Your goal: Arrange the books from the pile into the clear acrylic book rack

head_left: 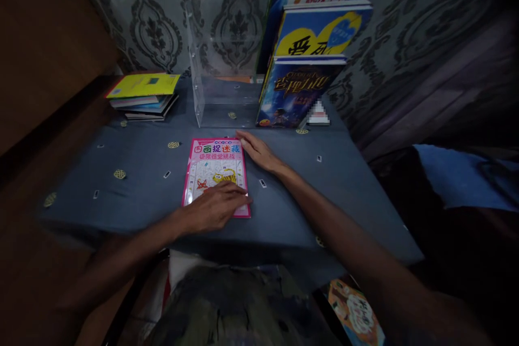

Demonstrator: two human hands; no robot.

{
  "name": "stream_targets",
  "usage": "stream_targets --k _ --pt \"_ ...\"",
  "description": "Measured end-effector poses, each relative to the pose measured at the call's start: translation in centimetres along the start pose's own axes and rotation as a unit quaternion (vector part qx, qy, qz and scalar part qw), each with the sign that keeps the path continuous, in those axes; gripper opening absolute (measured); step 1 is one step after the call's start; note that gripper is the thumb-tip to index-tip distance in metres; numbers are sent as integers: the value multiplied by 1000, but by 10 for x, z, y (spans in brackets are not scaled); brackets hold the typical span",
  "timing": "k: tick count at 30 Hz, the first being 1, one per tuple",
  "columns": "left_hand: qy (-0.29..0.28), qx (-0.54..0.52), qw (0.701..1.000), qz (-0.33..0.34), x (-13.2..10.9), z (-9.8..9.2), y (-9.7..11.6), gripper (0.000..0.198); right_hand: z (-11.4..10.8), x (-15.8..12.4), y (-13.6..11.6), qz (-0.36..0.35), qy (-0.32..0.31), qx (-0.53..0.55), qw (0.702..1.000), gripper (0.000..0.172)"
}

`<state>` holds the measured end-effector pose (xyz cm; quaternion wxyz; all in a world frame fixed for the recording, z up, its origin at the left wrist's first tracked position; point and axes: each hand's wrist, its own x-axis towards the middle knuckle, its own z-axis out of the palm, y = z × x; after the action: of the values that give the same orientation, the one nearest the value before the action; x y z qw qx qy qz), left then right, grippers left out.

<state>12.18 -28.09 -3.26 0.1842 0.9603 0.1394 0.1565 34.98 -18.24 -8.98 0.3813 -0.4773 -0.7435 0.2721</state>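
A pink-bordered picture book (221, 165) with Chinese characters and a cartoon tiger on its cover lies flat on the table, closed. My left hand (221, 203) rests across the lower part of its cover, palm down with the fingers stretched out. At the book's upper right corner lies my right hand (259, 151), its fingers extended along the edge; whether they press on the corner I cannot tell. Just behind the book stands a clear acrylic book rack (198, 100). On the rack's right side several books are propped up, a dark blue book (298, 92) in front.
A stack of books (144, 100) with a yellow one on top sits at the table's back left. The blue-grey tablecloth (146, 194) ends in a near edge before my body. Below that edge, at lower right, is an orange book (357, 311). Patterned wallpaper (156, 27) rises behind.
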Motion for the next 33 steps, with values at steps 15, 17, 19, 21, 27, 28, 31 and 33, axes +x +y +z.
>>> stream_targets --k 15,17,19,21,27,28,31,33 --pt "-12 98 991 88 -13 13 13 27 3 -7 -5 -21 3 -45 999 53" --pt "-11 107 990 87 -10 12 7 27 3 -7 -5 -25 2 -44 999 53" --pt "-8 110 991 80 -8 12 1 27 2 -7 -6 -31 1 -48 998 52" --pt "-6 107 992 72 -5 14 -4 27 2 -7 -7 -36 -4 -57 998 51" --pt "7 9 999 33 -4 10 -16 34 1 -9 -6 -37 -16 -85 996 51" --pt "30 -16 999 14 -5 5 -23 32 2 -10 -6 -39 -20 -92 995 51" --pt "129 -41 988 -77 -10 -17 -61 31 3 -12 -5 -45 -35 -121 991 51" --pt "187 -7 967 -171 -13 -32 -97 32 6 -12 -7 -49 -39 -150 987 50"
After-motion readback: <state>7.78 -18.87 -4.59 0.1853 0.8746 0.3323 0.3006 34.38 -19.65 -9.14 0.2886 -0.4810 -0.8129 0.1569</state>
